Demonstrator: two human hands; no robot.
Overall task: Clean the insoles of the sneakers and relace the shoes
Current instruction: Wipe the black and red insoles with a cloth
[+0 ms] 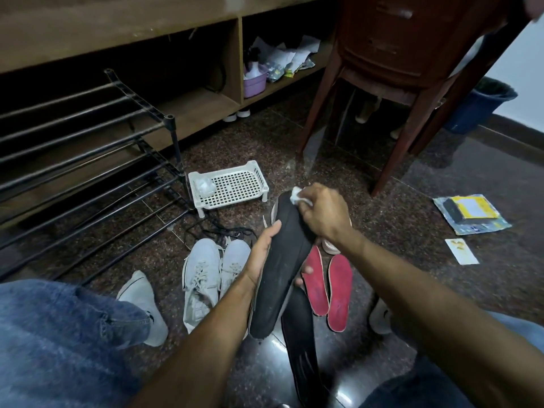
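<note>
My left hand grips a long black insole from underneath, thumb on its left edge and fingertips showing at its right edge. My right hand pinches a small white wipe and presses it on the insole's far end. A second black insole lies on the floor below it. Two red insoles lie side by side to the right. A pair of grey sneakers stands left of my left hand, with black laces loose on the floor behind them.
A white perforated plastic tray sits on the floor ahead, a black metal shoe rack to the left. A brown chair stands at the back right, a yellow packet and a card on the floor right. My knees frame the bottom corners.
</note>
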